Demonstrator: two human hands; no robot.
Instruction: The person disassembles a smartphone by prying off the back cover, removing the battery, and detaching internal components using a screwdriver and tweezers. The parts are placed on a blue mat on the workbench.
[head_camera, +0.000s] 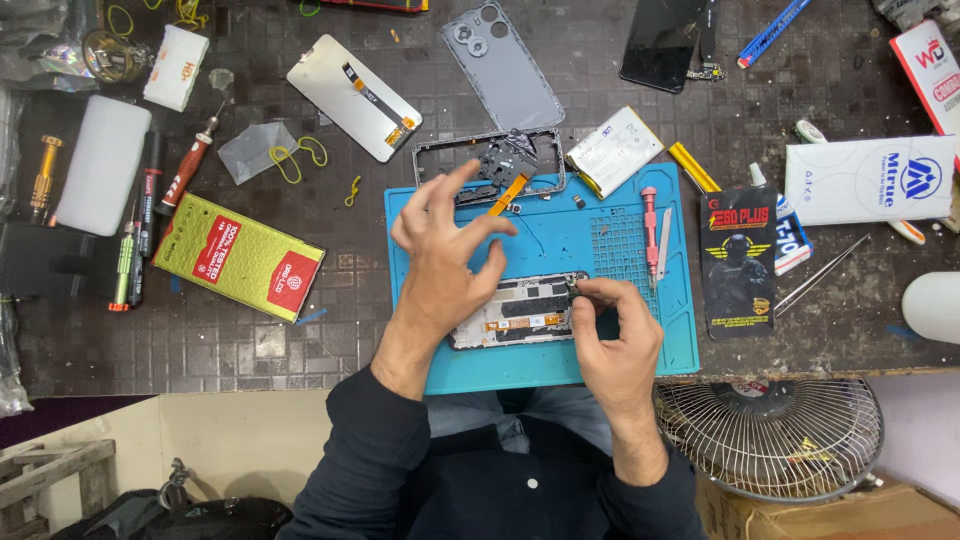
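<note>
Down on the blue work mat (470, 375), at its near edge, lies the opened phone body (520, 312), insides facing up, with dark boards and orange strips showing. The right hand (615, 335) sits at the phone body's right end, thumb and forefinger pressed together on a tiny dark part (572, 286) right at the upper right corner of the body. What that part is, too small to tell. The left hand (445, 255) hovers over the left half of the phone body, fingers spread and curled, holding nothing, its wrist crossing the body's left end.

On the far side of the phone body, at the back edge of the mat, rests a grey phone frame (432, 160) with a dark board and an orange flex strip (508, 192) hanging out of it. Right of the phone body, on the mat's gridded part, lies a pink screwdriver (650, 225) beside a slim white tool (665, 240). Beyond the frame lies a grey back cover (505, 70) with camera holes, and left of that a white display panel (352, 97), face down. A white battery (615, 150) sits just right of the frame. Far left of the phone body lies a green and red flat box (240, 257). Right of the mat, a black pouch (738, 260) and metal tweezers (820, 272). Below the table edge, near the right wrist, a wire fan guard (770, 430).
</note>
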